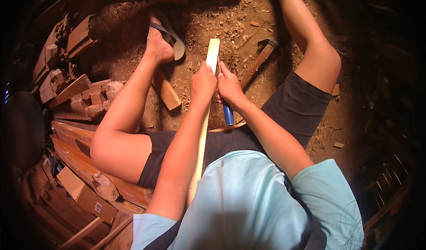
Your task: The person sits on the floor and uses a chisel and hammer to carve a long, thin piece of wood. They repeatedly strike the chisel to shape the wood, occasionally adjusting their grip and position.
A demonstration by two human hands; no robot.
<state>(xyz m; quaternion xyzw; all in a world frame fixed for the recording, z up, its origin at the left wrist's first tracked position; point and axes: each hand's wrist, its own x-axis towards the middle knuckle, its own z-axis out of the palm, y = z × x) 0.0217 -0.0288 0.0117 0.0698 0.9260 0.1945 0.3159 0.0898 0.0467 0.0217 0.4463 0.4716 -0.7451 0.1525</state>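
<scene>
A long pale strip of wood (213, 50) runs from beside my body out between my legs, its squared end farthest from me. My left hand (203, 82) is closed around the strip a little short of that far end. Just to the right, my right hand (230, 88) is closed on a blue-handled knife (228, 114). The handle's butt points back toward me. A thin narrow blade shows ahead of my fingers, close along the strip's right edge; whether it touches the wood I cannot tell.
On the dirt floor, right of my hands, lies a wooden-handled tool (258, 64) with a dark metal head. A wood block (166, 90) lies by my sandalled foot (160, 46). Cut timber (84, 97) is piled at the left, with a cardboard box (95, 203) nearer me. Shavings litter the ground.
</scene>
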